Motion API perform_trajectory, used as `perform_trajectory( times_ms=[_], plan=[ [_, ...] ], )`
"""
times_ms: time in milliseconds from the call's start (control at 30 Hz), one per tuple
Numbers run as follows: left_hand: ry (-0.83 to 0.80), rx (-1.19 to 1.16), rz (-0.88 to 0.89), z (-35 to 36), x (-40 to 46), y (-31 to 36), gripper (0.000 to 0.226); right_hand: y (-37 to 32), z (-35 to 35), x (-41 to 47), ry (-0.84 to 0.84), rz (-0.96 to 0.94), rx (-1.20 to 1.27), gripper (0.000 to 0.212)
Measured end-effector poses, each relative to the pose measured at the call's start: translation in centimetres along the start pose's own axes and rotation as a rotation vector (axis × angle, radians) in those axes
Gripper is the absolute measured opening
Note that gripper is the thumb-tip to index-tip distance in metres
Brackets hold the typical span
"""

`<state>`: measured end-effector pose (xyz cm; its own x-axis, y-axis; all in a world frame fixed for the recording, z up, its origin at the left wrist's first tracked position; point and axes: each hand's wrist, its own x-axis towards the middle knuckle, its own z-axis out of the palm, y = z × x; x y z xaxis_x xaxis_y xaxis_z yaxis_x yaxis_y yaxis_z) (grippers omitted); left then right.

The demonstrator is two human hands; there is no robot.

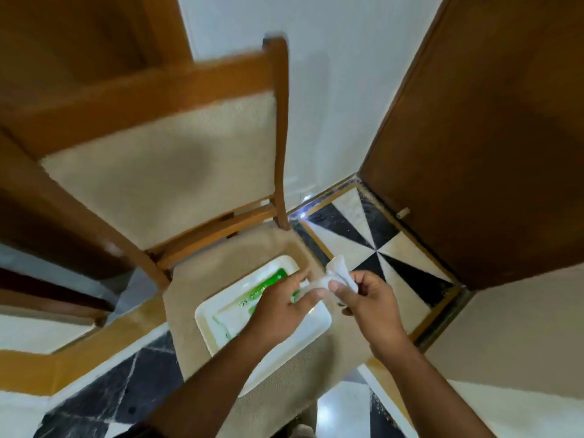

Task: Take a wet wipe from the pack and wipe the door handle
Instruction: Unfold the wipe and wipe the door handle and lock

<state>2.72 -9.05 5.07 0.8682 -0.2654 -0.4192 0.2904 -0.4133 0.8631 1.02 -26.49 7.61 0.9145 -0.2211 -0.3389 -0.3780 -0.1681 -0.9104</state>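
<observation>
Both hands (328, 306) on one wet wipe (336, 275)

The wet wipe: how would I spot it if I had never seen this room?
Find the wooden chair with the beige seat, where a white tray holds a green and white pack. Just right of the tray, two hands meet above the seat's edge. The wet wipe is the small crumpled white piece pinched in the right hand, the only soft, wrinkled thing there.

The left hand (278, 306) covers much of the pack (240, 314); its print is unreadable. The tray (316, 324) is partly hidden by the forearm. Chair (164, 172) top blurred. Door (493, 147) cut off; no handle within view.
</observation>
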Motion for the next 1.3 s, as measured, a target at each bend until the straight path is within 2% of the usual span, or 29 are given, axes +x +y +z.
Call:
perform_trajectory(
  times_ms=[100, 133, 267, 400, 467, 533, 567, 667, 733, 767, 833, 867, 933, 967, 1000, 1100, 1200, 1300],
  plan=[
    [-0.051, -0.179, 0.018, -1.8, -2.7, 8.2, 0.027, -6.9, -3.0, -3.9, -0.015, -0.058, 0.018, 0.017],
    [-0.033, -0.240, 0.017, -2.3, -3.2, 9.6, 0.017, -8.3, -3.5, -4.6, -0.012, -0.078, 0.039, 0.020],
    [0.139, -0.487, 0.049, -4.8, -6.7, 16.6, 0.014, -15.4, -7.8, -9.7, 0.203, -0.167, 0.138, 0.030],
    [0.218, -0.521, 0.140, -6.0, -9.1, 21.9, 0.021, -18.7, -12.1, -13.4, 0.469, -0.150, 0.233, 0.034],
    [0.214, -0.511, 0.208, -5.6, -10.3, 24.4, 0.021, -19.7, -13.3, -14.5, 0.506, -0.117, 0.206, 0.029],
    [0.192, -0.513, 0.255, -4.9, -11.0, 26.8, 0.024, -20.5, -14.1, -15.4, 0.464, -0.071, 0.121, 0.022],
    [0.165, -0.513, 0.278, -4.4, -11.2, 28.1, 0.023, -21.1, -14.7, -15.8, 0.416, -0.058, 0.079, 0.030],
    [0.094, -0.496, 0.329, -2.5, -11.7, 30.9, 0.021, -22.2, -16.3, -16.5, 0.275, -0.123, 0.047, 0.092],
    [0.069, -0.421, 0.385, -1.1, -11.4, 32.2, 0.024, -23.3, -16.8, -16.5, 0.235, -0.232, 0.005, 0.113],
    [0.032, -0.369, 0.419, -0.3, -11.1, 33.2, 0.028, -23.7, -17.0, -16.2, 0.206, -0.295, -0.032, 0.116],
    [-0.063, -0.253, 0.458, 1.3, -10.4, 35.9, 0.034, -25.2, -18.0, -15.1, 0.109, -0.376, -0.051, 0.106],
    [-0.117, -0.209, 0.463, 1.9, -10.0, 37.2, 0.035, -25.8, -18.8, -14.3, 0.056, -0.402, -0.017, 0.090],
    [-0.207, -0.131, 0.483, 3.1, -8.8, 39.8, 0.036, -26.7, -21.2, -12.5, 0.016, -0.486, 0.036, 0.035],
    [-0.227, -0.077, 0.495, 3.6, -8.0, 41.1, 0.038, -27.2, -22.6, -11.7, 0.060, -0.511, 0.045, 0.014],
    [-0.242, -0.022, 0.508, 4.0, -7.4, 42.5, 0.039, -27.6, -24.1, -10.9, 0.105, -0.527, 0.071, 0.003],
    [-0.269, 0.108, 0.536, 4.8, -5.1, 46.7, 0.037, -29.0, -28.7, -8.5, 0.220, -0.539, 0.031, 0.017],
    [-0.321, 0.298, 0.518, 5.9, -3.0, 49.5, 0.030, -29.7, -32.8, -5.8, 0.247, -0.462, 0.056, 0.021],
    [-0.203, 0.264, 0.489, 7.6, -1.1, 50.9, 0.022, -30.4, -36.0, -3.4, 0.314, -0.423, 0.186, 0.030]
  ],
)
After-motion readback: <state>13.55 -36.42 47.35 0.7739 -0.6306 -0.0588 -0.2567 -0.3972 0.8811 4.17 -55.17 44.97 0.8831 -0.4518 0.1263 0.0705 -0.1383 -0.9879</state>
